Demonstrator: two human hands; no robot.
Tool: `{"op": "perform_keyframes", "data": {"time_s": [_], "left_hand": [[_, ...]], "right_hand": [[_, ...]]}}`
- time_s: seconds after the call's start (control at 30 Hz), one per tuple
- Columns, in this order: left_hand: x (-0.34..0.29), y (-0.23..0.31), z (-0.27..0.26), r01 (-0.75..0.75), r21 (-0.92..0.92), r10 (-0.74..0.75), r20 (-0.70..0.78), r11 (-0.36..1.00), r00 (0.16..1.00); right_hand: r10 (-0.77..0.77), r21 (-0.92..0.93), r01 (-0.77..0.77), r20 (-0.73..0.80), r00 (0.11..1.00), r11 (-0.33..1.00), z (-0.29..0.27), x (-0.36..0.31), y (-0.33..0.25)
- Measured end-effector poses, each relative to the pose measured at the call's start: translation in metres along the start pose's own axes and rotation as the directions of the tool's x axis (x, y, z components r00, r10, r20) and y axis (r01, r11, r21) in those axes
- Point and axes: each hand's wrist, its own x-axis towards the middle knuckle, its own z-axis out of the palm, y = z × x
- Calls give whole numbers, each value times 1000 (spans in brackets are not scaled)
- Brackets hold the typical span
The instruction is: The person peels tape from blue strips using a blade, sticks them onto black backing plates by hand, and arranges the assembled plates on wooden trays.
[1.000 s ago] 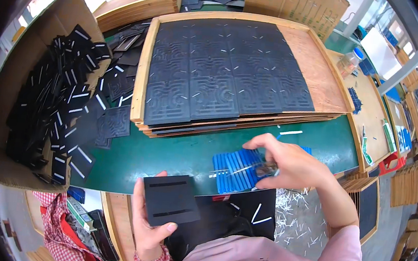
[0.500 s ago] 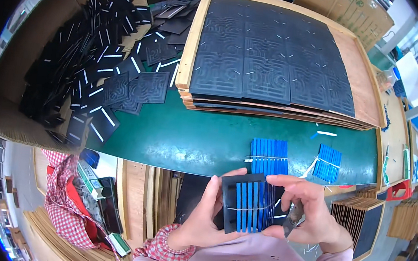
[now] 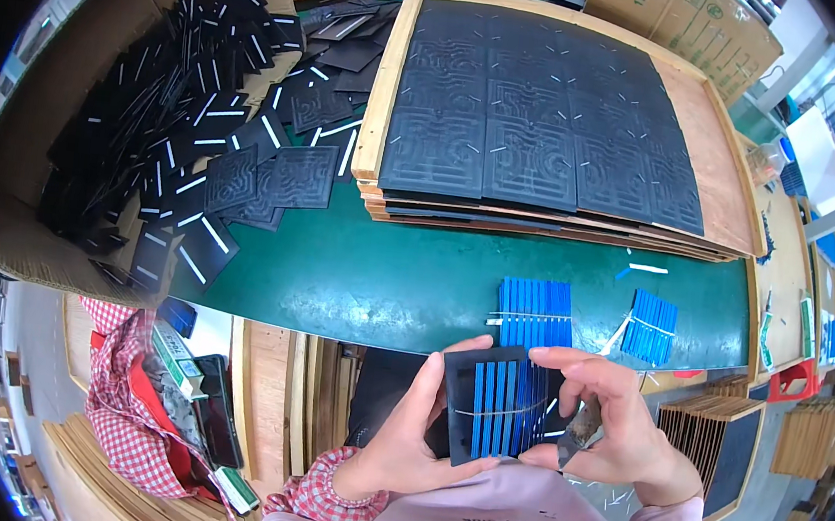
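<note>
Just beyond my chest, a thin black square sheet (image 3: 461, 405) is held upright and slightly tilted. Against it lies a bundle of narrow blue strips (image 3: 503, 394), with a pale band around its middle. My left hand (image 3: 407, 425) is closed on the sheet's left side, thumb at the upper edge. My right hand (image 3: 628, 421) pinches the bundle's right side between fingertips at top and bottom. A small greyish metal blade-like piece (image 3: 580, 427) sits within the curled right fingers. On the green table beyond lie a larger banded blue bundle (image 3: 536, 307) and a smaller one (image 3: 652, 326).
A wooden tray (image 3: 377, 106) on a stack bears embossed black sheets (image 3: 533, 156). Left of it, an open carton (image 3: 7, 191) spills black pieces with white strips onto the green table (image 3: 366, 276). A checked cloth (image 3: 117, 402) hangs at lower left.
The metal piece in my right hand has shifted slightly to the left and turned a little. Both hands keep their hold; the sheet and bundle have barely moved.
</note>
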Motion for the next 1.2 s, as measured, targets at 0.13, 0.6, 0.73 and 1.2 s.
{"op": "perform_keyframes", "data": {"time_s": [0.13, 0.6, 0.73, 1.2], "left_hand": [[1, -1, 0, -30, 33, 29, 6, 999, 1000], [-1, -1, 0, -11, 12, 11, 0, 1000, 1000], [-2, -1, 2, 16, 40, -17, 15, 999, 1000], [-4, 1, 3, -26, -107, 29, 22, 994, 999]], "right_hand": [[21, 16, -21, 2, 1000, 1000, -1, -2, -1], [43, -49, -41, 33, 999, 998, -2, 0, -5], [131, -49, -128, 74, 989, 991, -3, 1, -9], [-104, 294, 148, -161, 982, 944, 14, -5, -3]]}}
